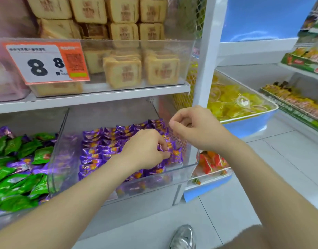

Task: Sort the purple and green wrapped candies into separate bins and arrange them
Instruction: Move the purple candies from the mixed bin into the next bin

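- Head view, centre of frame: reaching into a clear bin on the lower shelf with the left hand, its fingers curled and pinching one purple candy near the bin's right end.
- Packed in close rows across that same bin: purple candies with orange marks on the wrappers, from left of centre to the right wall.
- Just above and to the right of the left hand: hovering over the bin's right wall with the right hand, fingers curled in toward the thumb; cannot tell whether pinching anything.
- Hands near each other, not touching; both bare forearms entering from the bottom of the frame.
- Lower left of frame: a second bin heaped with green candies, with stray purple wrappers mixed in among them and one more at the bin's far left corner.
- Upper left: an orange-and-white price tag printed "8 8", fixed to the front of a clear box on the upper shelf.
- Upper centre: tan square cakes stacked in that box, behind and beside the tag.
- Right of the white shelf post: a blue tray filled with yellow sweets; below it, at centre right, red packets.
- Bottom centre: a silver shoe on the pale tiled floor.
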### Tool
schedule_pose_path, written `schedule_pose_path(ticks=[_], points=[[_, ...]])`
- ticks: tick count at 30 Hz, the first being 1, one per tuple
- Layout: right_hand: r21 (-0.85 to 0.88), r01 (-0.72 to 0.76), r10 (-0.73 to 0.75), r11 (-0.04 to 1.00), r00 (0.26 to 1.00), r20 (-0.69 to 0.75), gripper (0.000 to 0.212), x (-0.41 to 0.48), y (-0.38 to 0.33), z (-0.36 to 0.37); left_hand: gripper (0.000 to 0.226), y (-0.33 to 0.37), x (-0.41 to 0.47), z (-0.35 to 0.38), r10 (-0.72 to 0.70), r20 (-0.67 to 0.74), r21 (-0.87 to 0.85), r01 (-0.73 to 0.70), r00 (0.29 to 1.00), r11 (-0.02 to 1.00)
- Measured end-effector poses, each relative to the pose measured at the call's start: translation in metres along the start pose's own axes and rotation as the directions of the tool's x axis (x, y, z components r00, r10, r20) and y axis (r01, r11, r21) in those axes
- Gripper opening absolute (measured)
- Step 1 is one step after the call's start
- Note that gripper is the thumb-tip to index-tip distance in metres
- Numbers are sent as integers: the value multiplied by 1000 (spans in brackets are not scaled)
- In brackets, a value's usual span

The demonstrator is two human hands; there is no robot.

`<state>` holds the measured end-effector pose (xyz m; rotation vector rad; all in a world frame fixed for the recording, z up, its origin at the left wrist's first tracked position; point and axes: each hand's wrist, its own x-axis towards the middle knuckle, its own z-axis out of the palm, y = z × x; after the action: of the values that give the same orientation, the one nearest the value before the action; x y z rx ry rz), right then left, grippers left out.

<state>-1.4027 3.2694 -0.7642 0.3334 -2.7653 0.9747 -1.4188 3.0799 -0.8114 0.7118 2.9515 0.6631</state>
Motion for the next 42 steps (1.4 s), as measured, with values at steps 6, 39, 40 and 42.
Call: schedule_pose_path(ticks=[6,39,40,42], points=[[18,-7,6,1000,1000,26,11,-3,2,-3,15,3,17,25,7,41,55,-9,999,998],[302,-198,117,933,957,266,20,-15,-12,-18,36,3,-53,-16,-96,-182,-557,-22,978,830],[340,-252,175,906,954,243,19,-14,-12,-19,37,2,-54,-16,-50,-242,-441,-64,969,895],[439,-393,301,808,916,266,18,-13,-14,-17,41,1,-54,-14,74,-324,-259,-163,943,952]])
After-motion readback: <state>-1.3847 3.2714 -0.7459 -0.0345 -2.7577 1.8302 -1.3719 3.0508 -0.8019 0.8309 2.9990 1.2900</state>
